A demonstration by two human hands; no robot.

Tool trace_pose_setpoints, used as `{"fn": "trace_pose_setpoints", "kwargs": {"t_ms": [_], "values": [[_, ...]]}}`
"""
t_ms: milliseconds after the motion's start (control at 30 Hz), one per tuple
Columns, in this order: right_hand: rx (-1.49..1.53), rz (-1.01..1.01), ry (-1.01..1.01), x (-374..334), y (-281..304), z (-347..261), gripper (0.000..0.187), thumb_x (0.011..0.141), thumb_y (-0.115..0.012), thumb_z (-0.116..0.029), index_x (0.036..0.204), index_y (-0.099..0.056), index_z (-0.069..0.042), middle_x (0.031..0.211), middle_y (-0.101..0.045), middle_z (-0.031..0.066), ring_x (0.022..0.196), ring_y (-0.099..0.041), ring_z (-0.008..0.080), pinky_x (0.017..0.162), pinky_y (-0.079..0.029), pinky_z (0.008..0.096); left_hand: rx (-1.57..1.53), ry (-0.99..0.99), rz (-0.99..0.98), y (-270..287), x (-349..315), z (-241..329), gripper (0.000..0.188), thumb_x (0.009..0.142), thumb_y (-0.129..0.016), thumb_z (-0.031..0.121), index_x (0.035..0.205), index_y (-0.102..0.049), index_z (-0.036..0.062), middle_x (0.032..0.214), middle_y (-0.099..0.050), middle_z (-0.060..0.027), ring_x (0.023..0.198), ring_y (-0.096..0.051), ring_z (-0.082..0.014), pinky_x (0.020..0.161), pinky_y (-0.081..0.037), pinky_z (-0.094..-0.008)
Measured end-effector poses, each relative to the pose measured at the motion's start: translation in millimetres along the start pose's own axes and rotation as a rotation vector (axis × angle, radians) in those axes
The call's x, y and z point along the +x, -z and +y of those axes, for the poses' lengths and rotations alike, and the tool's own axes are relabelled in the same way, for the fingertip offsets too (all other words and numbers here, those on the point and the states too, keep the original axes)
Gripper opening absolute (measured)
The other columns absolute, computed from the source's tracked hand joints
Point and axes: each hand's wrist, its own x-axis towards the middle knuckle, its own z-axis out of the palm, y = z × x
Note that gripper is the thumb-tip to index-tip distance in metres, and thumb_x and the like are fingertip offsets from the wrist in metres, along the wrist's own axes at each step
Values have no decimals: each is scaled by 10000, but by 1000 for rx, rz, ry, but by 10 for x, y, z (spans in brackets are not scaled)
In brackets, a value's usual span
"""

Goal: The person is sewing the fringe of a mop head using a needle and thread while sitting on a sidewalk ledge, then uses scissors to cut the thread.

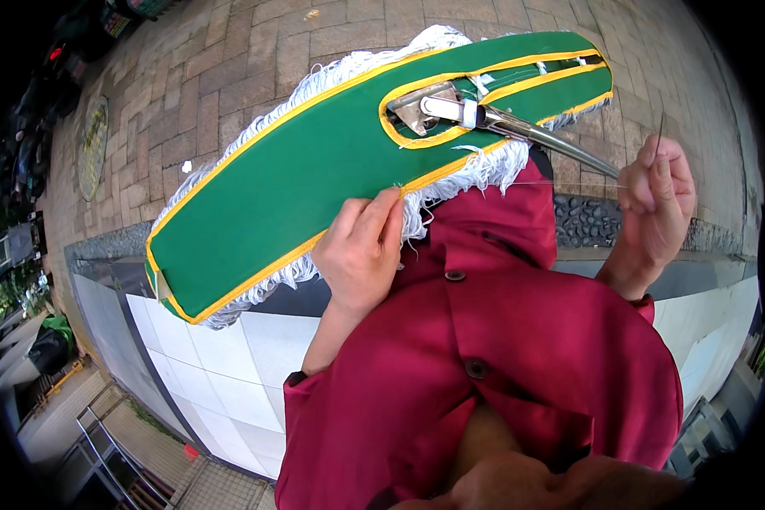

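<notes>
Pinching the green dust-mop cover (289, 204) by its yellow hem (433, 177) — soft-looking, probably light, best gripped there — the left hand (361, 251) has it directly ahead; the right hand (657, 200) holds a needle (660, 133).

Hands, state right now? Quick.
Left hand: closed, pinching the green mop cover at its yellow edging.
Right hand: closed, holding a needle.
</notes>
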Motion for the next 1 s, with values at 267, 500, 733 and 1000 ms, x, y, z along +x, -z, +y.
{"fn": "trace_pose_setpoints", "kwargs": {"t_ms": [267,500,733,1000], "values": [[216,-172,-42,-162,-38,37,178,995,-550,-160,999,-527,17,729,-489,18,442,-314,33,420,-307,201,8,-146,-76,-51,155,66,185,751,-782,33,917,-718,84,771,-634,-34,612,-613,-184,562,-487,-292],[316,-291,-409,-287,-279,171,109,955,-552,-75,1013,-559,18,777,-566,59,508,-385,38,450,-306,194,-120,-62,-140,59,147,0,129,782,-740,-9,886,-695,53,774,-633,-50,638,-612,-187,567,-474,-271],[187,-449,-733,-240,-752,770,104,915,-654,-42,1000,-595,-28,726,-533,-65,636,-446,-7,553,-347,166,-393,197,-237,318,-6,5,115,811,-698,-53,901,-676,15,855,-654,-84,733,-607,-135,617,-473,-253],[143,-620,-558,-254,-1009,1110,257,958,-617,-64,1208,-602,-5,804,-574,-65,727,-477,-4,633,-394,177,-527,-37,-124,213,-101,-101,96,817,-693,-43,891,-659,9,908,-668,-97,789,-617,-181,679,-490,-265]]}}
